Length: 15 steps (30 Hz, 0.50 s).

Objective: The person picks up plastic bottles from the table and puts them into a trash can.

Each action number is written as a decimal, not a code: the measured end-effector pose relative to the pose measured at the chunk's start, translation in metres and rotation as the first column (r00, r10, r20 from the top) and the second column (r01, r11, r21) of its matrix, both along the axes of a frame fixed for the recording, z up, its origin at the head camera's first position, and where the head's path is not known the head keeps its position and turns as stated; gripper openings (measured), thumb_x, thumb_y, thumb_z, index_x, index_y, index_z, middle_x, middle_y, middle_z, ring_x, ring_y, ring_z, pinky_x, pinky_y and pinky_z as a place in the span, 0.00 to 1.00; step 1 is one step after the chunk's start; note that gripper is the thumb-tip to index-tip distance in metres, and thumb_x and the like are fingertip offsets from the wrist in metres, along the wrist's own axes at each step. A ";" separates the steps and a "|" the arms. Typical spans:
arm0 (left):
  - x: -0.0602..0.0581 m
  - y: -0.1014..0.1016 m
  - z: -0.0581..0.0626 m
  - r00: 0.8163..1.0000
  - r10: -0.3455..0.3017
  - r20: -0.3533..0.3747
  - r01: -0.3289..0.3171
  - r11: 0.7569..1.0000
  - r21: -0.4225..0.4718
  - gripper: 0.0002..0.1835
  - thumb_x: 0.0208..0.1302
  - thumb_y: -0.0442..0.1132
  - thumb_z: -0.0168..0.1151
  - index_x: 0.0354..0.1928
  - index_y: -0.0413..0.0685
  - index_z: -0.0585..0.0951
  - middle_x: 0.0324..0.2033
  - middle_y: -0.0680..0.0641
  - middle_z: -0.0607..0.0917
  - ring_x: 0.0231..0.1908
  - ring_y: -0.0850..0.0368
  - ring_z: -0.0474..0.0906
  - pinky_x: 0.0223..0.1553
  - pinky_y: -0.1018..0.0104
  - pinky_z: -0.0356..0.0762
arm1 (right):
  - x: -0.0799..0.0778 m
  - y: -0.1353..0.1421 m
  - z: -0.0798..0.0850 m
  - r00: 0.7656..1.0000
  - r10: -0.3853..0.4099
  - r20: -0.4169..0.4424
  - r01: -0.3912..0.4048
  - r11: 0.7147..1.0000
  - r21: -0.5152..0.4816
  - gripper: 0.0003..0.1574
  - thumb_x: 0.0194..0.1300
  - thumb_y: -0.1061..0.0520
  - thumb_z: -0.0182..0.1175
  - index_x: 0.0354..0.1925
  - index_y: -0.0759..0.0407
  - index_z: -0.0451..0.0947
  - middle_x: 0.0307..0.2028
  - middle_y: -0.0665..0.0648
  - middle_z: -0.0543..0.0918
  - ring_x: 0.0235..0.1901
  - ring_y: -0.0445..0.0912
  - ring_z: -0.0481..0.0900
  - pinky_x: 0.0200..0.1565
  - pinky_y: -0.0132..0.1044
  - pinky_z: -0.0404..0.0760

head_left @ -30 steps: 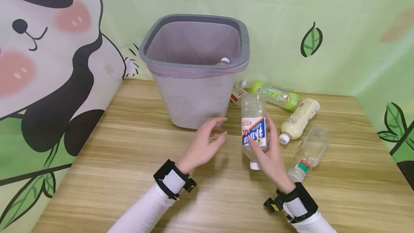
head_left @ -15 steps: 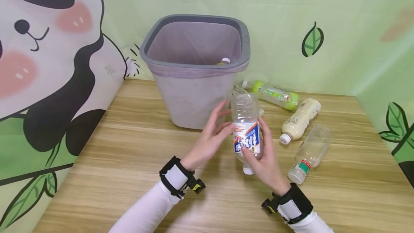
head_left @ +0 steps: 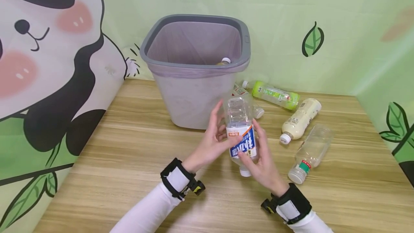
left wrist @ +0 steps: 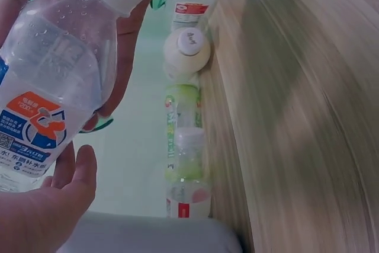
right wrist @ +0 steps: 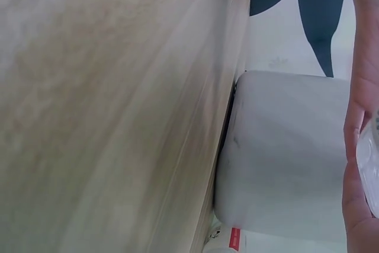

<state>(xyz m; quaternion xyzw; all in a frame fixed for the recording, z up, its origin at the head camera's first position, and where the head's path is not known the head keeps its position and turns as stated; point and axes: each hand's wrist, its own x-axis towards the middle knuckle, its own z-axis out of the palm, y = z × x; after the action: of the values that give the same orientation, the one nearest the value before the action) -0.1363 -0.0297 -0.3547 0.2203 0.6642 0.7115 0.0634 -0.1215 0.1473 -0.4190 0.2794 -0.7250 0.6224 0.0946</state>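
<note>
A clear plastic bottle (head_left: 239,109) with a white, blue and orange label is held upside down above the table, white cap (head_left: 244,171) lowest. My right hand (head_left: 265,168) grips its right side, thumb on the label. From the left, my left hand (head_left: 208,146) holds it too, thumb lying across the label and fingers around the far side. Droplets show inside the bottle in the left wrist view, where my left hand (left wrist: 44,214) is below the label. Only an edge of the bottle (right wrist: 368,158) appears in the right wrist view.
Behind the hands stands a grey lined trash bin (head_left: 194,96), a white-capped bottle (head_left: 224,61) inside. Right of it lie a green-labelled bottle (head_left: 275,94), a cream bottle (head_left: 300,119), a clear bottle (head_left: 312,148) and another bottle (head_left: 258,112) partly hidden. Printed cloth walls surround the wooden table (head_left: 123,154).
My right hand has brought the bottle leftward and slightly nearer to me. My left hand has gone from empty beside it to holding it with thumb and fingers.
</note>
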 end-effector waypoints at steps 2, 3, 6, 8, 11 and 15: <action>0.001 -0.001 0.000 0.999 0.028 -0.019 -0.028 1.000 -0.009 0.54 0.57 0.29 0.61 0.74 0.56 0.36 0.68 0.35 0.55 0.59 0.41 0.68 0.60 0.49 0.67 | 0.000 -0.001 0.000 1.000 -0.013 -0.021 0.013 1.000 0.023 0.59 0.56 0.75 0.57 0.75 0.50 0.38 0.68 0.59 0.53 0.52 0.51 0.72 0.45 0.41 0.81; 0.002 -0.001 0.000 0.999 0.041 -0.034 -0.041 0.999 -0.014 0.54 0.56 0.29 0.62 0.74 0.56 0.36 0.67 0.34 0.56 0.58 0.41 0.69 0.60 0.49 0.67 | -0.001 -0.001 0.000 0.999 -0.016 -0.030 0.017 0.999 0.031 0.59 0.56 0.75 0.57 0.75 0.50 0.39 0.69 0.59 0.53 0.53 0.51 0.72 0.46 0.41 0.81; 0.004 -0.003 0.000 0.995 0.067 -0.079 -0.069 0.997 -0.028 0.53 0.56 0.30 0.63 0.74 0.53 0.38 0.65 0.34 0.62 0.56 0.41 0.70 0.59 0.49 0.67 | 0.000 -0.002 0.000 0.999 -0.012 -0.052 0.014 0.999 0.037 0.60 0.54 0.75 0.58 0.75 0.52 0.39 0.69 0.58 0.53 0.55 0.54 0.70 0.50 0.42 0.78; 0.005 -0.004 0.001 0.991 0.071 -0.111 -0.076 0.996 -0.039 0.52 0.57 0.29 0.62 0.74 0.52 0.38 0.63 0.33 0.66 0.55 0.41 0.71 0.59 0.49 0.67 | 0.000 -0.002 0.000 0.998 -0.002 -0.055 0.004 0.999 0.035 0.61 0.54 0.76 0.59 0.75 0.52 0.38 0.69 0.58 0.52 0.57 0.54 0.69 0.53 0.43 0.77; 0.005 -0.006 0.000 0.990 0.053 -0.130 -0.060 0.997 -0.053 0.52 0.58 0.29 0.61 0.74 0.53 0.37 0.61 0.33 0.70 0.55 0.42 0.73 0.58 0.50 0.70 | 0.000 -0.003 0.000 0.998 0.009 -0.058 -0.008 1.000 0.021 0.62 0.53 0.76 0.59 0.75 0.53 0.38 0.70 0.59 0.52 0.59 0.55 0.67 0.54 0.43 0.76; 0.006 -0.009 -0.001 0.993 0.020 -0.115 -0.030 0.996 -0.085 0.53 0.59 0.30 0.61 0.74 0.56 0.34 0.60 0.34 0.70 0.53 0.43 0.75 0.54 0.53 0.74 | 0.001 -0.005 -0.002 0.998 0.028 -0.053 -0.028 1.000 -0.001 0.62 0.52 0.78 0.59 0.75 0.53 0.37 0.70 0.59 0.51 0.60 0.55 0.66 0.55 0.43 0.75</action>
<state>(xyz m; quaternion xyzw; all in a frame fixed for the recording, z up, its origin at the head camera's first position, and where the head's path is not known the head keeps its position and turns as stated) -0.1298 -0.0386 -0.3554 0.2493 0.6996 0.6691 0.0262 -0.1208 0.1421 -0.4207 0.3061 -0.7176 0.6166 0.1053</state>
